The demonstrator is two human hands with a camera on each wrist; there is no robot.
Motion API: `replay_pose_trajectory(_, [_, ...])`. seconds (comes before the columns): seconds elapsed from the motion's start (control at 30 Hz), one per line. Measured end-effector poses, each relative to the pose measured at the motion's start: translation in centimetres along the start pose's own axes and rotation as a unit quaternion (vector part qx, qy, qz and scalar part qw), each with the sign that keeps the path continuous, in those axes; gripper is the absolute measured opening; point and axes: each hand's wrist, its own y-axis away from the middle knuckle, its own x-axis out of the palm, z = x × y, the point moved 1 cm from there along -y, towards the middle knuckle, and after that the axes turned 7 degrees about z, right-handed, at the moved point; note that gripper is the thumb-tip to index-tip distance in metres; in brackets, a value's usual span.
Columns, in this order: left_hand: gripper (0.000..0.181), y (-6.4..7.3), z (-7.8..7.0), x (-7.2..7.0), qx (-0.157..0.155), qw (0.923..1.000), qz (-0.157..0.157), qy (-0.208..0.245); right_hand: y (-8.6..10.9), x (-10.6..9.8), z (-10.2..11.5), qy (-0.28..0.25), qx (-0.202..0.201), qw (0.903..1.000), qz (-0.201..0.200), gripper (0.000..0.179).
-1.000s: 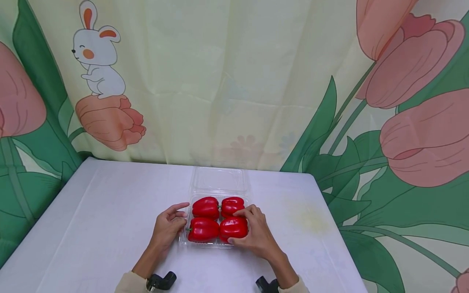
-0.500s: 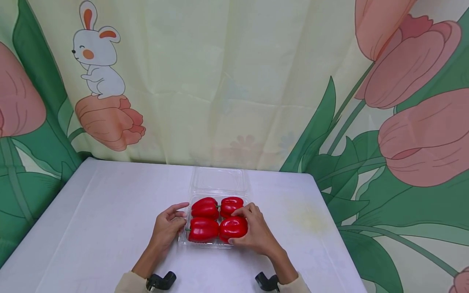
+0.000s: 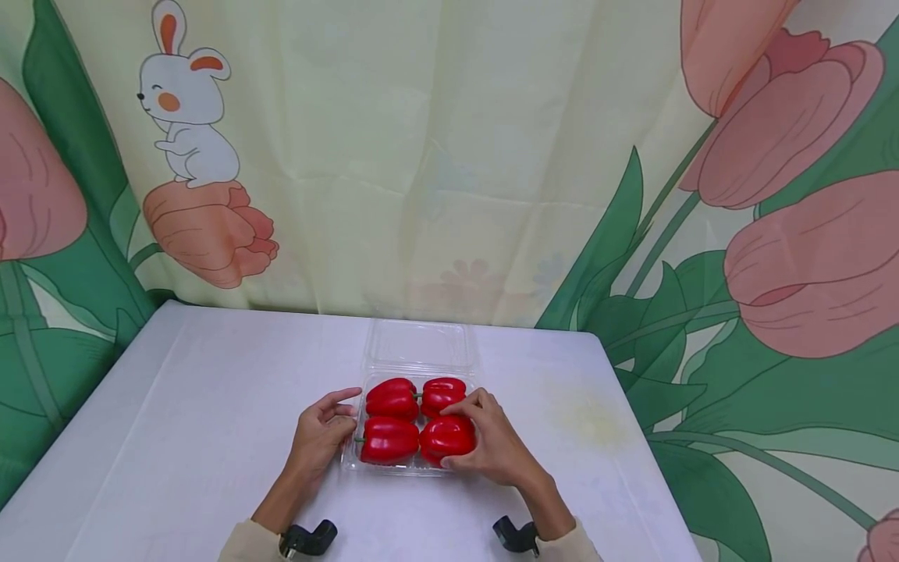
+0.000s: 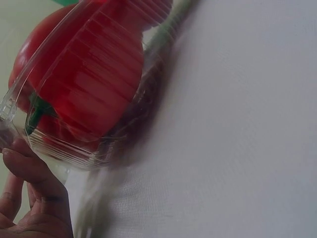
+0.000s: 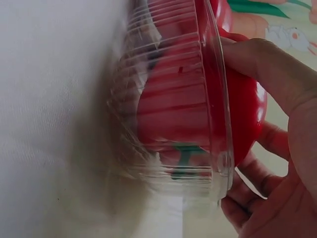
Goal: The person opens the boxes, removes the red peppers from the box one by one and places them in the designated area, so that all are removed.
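Observation:
Several glossy red bell peppers lie in the base of a clear plastic clamshell container (image 3: 396, 470). The right hand (image 3: 495, 446) grips the front right bell pepper (image 3: 447, 437), thumb on its near side and fingers on its far side. That pepper (image 5: 242, 111) rises above the container's rim in the right wrist view, its green stem showing through the ribbed wall. At the container's left edge, the left hand (image 3: 319, 434) touches the rim with its fingertips, index finger extended. In the left wrist view, its fingers (image 4: 42, 181) sit right at the rim beside the front left bell pepper (image 4: 94, 74).
The container's open lid (image 3: 419, 343) lies folded back toward the far edge of the white-covered table (image 3: 225, 390). A curtain (image 3: 477, 156) printed with tulips and a rabbit hangs behind it. Dark straps with mounts (image 3: 309, 538) are on both wrists.
Very little changes. The container and peppers shift slightly left, and the right wrist turns a little; both hands keep their places at the container.

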Motion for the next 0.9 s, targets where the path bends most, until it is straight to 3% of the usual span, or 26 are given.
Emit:
replay_pose_trajectory(0.2, [0.055, 0.0, 0.0, 0.0, 0.001, 1.0000, 0.002, 0.002, 0.1, -0.3, 0.0, -0.015, -0.004, 0.9999, -0.002, 0.071])
replay_pose_trajectory(0.57, [0.055, 0.0, 0.0, -0.1, 0.007, 1.0000, -0.001, -0.001, 0.1, -1.4, -0.6, -0.088, -0.018, 0.9959, 0.006, 0.070])
replay_pose_trajectory(0.9, [0.054, 0.0, 0.1, -0.2, 0.003, 1.0000, 0.000, 0.001, 0.4, -2.3, 0.1, -0.105, -0.023, 0.9942, -0.002, 0.072])
